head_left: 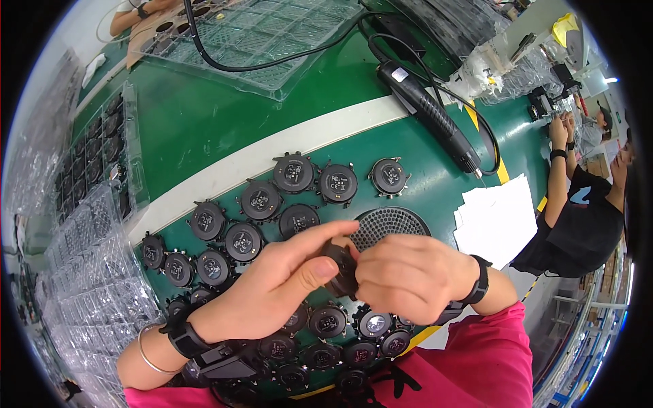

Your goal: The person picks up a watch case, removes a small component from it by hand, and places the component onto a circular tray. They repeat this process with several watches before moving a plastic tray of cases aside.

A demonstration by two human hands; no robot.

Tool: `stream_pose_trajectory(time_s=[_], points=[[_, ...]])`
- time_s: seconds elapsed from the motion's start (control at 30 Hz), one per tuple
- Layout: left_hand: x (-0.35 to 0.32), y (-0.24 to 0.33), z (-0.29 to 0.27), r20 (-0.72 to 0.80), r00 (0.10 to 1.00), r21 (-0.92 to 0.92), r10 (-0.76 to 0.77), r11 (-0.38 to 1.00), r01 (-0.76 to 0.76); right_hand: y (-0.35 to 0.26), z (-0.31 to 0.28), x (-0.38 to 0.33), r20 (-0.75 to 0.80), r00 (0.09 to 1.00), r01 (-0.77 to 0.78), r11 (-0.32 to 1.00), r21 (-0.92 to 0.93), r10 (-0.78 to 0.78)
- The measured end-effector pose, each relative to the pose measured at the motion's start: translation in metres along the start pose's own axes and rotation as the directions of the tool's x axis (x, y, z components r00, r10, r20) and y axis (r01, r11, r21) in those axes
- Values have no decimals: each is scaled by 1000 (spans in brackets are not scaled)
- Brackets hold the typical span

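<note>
Left hand (289,279) has a dark round watch (342,268) between thumb and fingers; right hand (408,275) is curled closed against its right side, fingertips hidden, can't tell what they do. Watch is near the round dotted pad (391,224), mid-table.

Other watches (261,200) lie loose on the green table (425,163), rows toward the far edge, more crowded at the near edge around the left forearm. Screwdriver (432,112) crosses the far edge's white strip, tip toward the paper pile (500,217) at the right edge.

Risks, my read: fingertip-only grip could slip, watch drops on neighbours. Low left forearm could drag near-edge watches, scratching them. Snagged cord (486,129) could roll the screwdriver.
</note>
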State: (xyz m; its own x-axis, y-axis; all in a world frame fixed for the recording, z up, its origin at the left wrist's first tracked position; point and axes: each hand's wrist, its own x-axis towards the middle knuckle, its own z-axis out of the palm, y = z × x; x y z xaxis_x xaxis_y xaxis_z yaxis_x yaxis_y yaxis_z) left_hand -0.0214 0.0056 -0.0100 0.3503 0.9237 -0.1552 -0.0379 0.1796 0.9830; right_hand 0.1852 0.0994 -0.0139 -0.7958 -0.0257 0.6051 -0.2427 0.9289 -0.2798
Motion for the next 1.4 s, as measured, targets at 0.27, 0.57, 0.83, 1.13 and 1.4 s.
stream_pose_trajectory(time_s=[0.27,0.57,0.83,1.13,1.4], points=[[2,-1,-2,97,994,55,-41,998,36,1,1,-1,75,991,-132,912,389,112],[1,0,-1,168,964,-315,-206,915,250,-3,6,-4,15,973,-210,854,476,231],[0,-2,-1,62,998,-45,-22,999,25,-1,5,-4,9,964,-243,868,432,265],[2,-13,7,-61,995,-202,82,975,-93,6,9,-4,24,978,-206,947,246,206],[3,-4,6,-60,997,-160,48,985,-58,3,7,-4,35,946,-322,924,205,322]])
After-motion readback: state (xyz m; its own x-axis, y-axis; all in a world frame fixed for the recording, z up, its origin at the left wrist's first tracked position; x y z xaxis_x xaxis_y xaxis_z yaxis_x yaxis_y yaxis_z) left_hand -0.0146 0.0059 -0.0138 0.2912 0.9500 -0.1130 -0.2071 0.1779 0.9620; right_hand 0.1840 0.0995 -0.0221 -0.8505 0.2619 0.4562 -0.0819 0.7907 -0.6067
